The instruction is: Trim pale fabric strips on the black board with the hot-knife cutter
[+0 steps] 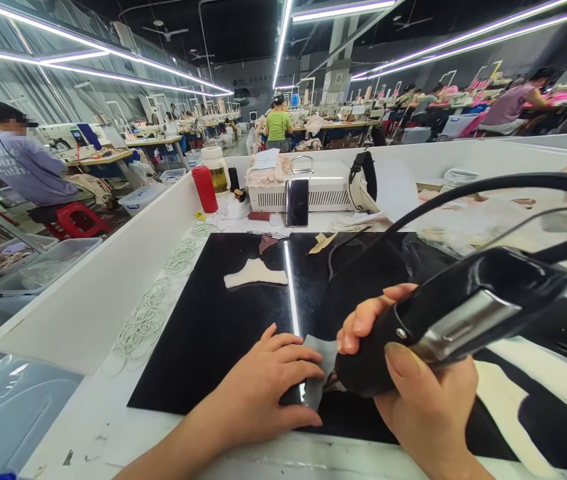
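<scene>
My right hand [423, 393] is wrapped round a black corded hand tool [468, 307] with a silver lever along its side. The tool tilts down to the left, and its tip is at a small grey sheet [317, 383] on the glossy black board [213, 347]. Fingers spread, my left hand [268, 380] lies over the left part of that sheet, palm down. The exact contact between tip and sheet is partly hidden. Farther back on the board lies a cream cut fabric piece [256, 272]. Larger cream pieces [501, 400] lie to the right, beside my right hand.
A thick black cable [463, 193] arches from the right. Behind the board stand a white vented box [328, 193], a phone [297, 203], a red cup [204, 189] and a jar [216, 170]. Coiled pale cords [151, 313] lie along the left white wall [88, 320]. Several people work farther away.
</scene>
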A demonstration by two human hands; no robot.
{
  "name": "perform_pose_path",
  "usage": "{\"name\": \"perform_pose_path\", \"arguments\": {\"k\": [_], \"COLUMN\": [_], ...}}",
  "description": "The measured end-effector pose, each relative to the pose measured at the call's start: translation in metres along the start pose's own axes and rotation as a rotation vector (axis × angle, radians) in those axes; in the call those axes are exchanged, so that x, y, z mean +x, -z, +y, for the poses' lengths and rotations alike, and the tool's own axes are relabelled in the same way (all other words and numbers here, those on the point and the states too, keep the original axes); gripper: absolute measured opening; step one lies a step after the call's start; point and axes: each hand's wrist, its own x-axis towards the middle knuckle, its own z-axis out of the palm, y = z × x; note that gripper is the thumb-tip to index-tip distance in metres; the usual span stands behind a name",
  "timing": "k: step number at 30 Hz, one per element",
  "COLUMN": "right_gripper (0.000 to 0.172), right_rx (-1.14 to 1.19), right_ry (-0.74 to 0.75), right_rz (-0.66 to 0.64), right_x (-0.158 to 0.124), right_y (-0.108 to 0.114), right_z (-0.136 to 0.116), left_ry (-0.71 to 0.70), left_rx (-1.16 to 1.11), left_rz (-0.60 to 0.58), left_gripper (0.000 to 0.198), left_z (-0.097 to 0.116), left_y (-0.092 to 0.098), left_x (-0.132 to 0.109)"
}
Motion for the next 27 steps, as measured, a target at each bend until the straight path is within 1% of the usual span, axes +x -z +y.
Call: {"name": "perform_pose_path", "arguments": {"k": [3,8,12,18,22,24,27], "right_gripper": [0.032,0.027,0.031,0.028,0.029,0.028,0.029], "right_rx": [0.007,-0.034,-0.014,-0.023,-0.026,-0.048,-0.093], "right_ry": [0.0,-0.004,-0.028,-0.055,-0.03,0.0,0.065], "right_rz": [-0.012,-0.004,0.008,-0.035,-0.057,-0.016,0.11], "right_x": [-0.004,-0.006,-0.008,-0.016,-0.011,-0.003,0.01], "right_y": [-0.001,-0.004,-0.006,-0.01,-0.006,0.0,0.01], "right_z": [-0.001,-0.001,-0.004,-0.005,-0.007,-0.008,-0.01], "left_ry": [-0.003,-0.011,-0.02,-0.041,-0.029,-0.025,-0.01], "left_rx": [0.004,0.009,0.009,0.008,0.008,-0.007,-0.013], "left_rz": [0.011,0.011,0.01,-0.002,0.003,0.011,0.046], "left_gripper": [0.048,0.049,0.054,0.055,0.055,0.049,0.037], "left_z": [0.0,0.0,-0.002,-0.005,-0.003,-0.001,0.004], "left_y": [0.0,-0.002,-0.002,-0.003,-0.001,0.001,0.002], "left_x": [0.0,0.0,0.0,0.001,0.0,-0.002,-0.002]}}
